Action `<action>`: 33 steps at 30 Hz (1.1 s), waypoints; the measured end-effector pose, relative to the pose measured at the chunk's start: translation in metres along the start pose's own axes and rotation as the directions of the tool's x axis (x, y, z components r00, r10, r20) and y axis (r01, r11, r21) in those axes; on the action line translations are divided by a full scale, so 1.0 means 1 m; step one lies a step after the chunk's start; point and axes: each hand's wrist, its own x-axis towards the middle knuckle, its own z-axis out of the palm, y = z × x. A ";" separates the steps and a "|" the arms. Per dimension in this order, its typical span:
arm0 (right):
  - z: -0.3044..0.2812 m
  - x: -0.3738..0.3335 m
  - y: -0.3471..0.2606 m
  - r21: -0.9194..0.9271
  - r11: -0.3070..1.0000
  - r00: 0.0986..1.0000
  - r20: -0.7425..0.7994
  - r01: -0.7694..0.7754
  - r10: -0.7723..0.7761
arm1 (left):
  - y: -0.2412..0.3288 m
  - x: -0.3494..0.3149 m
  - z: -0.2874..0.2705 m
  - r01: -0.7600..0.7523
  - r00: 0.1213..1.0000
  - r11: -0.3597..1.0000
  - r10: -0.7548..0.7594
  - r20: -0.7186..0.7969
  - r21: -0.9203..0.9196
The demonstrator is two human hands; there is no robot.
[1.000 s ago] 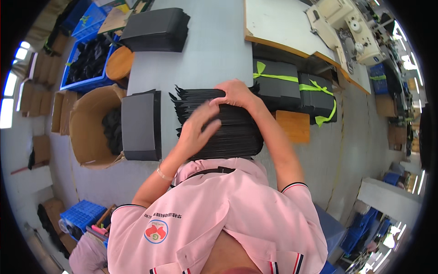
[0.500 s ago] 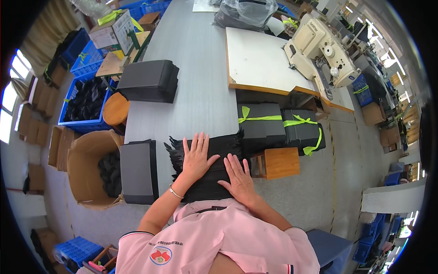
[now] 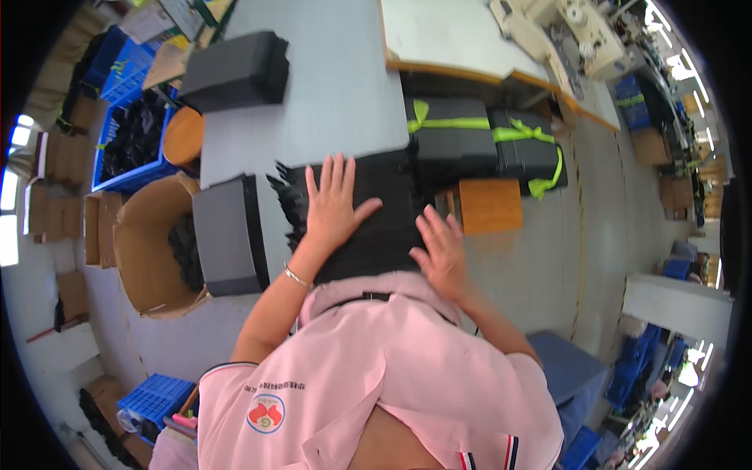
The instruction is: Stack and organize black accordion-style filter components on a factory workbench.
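Note:
A fanned stack of flat black pieces [image 3: 376,227] lies at the near edge of the grey table [image 3: 337,102]. My left hand [image 3: 333,207] rests flat on its left part with fingers spread. My right hand [image 3: 440,252] lies palm down on the stack's right near corner, fingers apart. Neither hand grips anything. My pink shirt hides the stack's near edge.
A neat black stack [image 3: 227,235] sits left of my hands, another black stack [image 3: 235,70] at the far left of the table. Two black bundles tied with green ribbon [image 3: 478,145] and a wooden stool [image 3: 489,205] stand to the right. A round cardboard bin [image 3: 149,251] and blue crate [image 3: 129,141] are at the left.
Both hands went from gripping around the stack to lying flat on top of it. The view has shifted, and the stack now sits closer to my body.

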 end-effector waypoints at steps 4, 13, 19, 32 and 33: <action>-0.008 -0.034 0.012 0.117 0.983 0.980 -0.123 -0.144 0.158 | -0.004 0.004 -0.003 0.003 1.000 1.000 -0.003 0.010 0.000; -0.006 -0.075 -0.005 0.025 1.000 1.000 -0.026 0.014 -0.013 | -0.005 0.004 0.004 0.010 0.999 1.000 -0.010 0.050 0.009; 0.004 -0.071 -0.005 -0.052 0.995 0.996 -0.026 0.086 -0.088 | -0.006 0.003 0.005 0.006 0.999 1.000 -0.006 0.050 0.009; 0.012 -0.068 -0.006 -0.015 0.997 0.992 -0.100 0.070 -0.071 | -0.010 0.006 0.009 0.003 1.000 1.000 -0.003 0.027 -0.001; 0.012 -0.067 -0.007 -0.016 0.997 0.993 -0.098 0.071 -0.072 | -0.010 0.006 0.008 0.003 1.000 1.000 -0.003 0.026 -0.005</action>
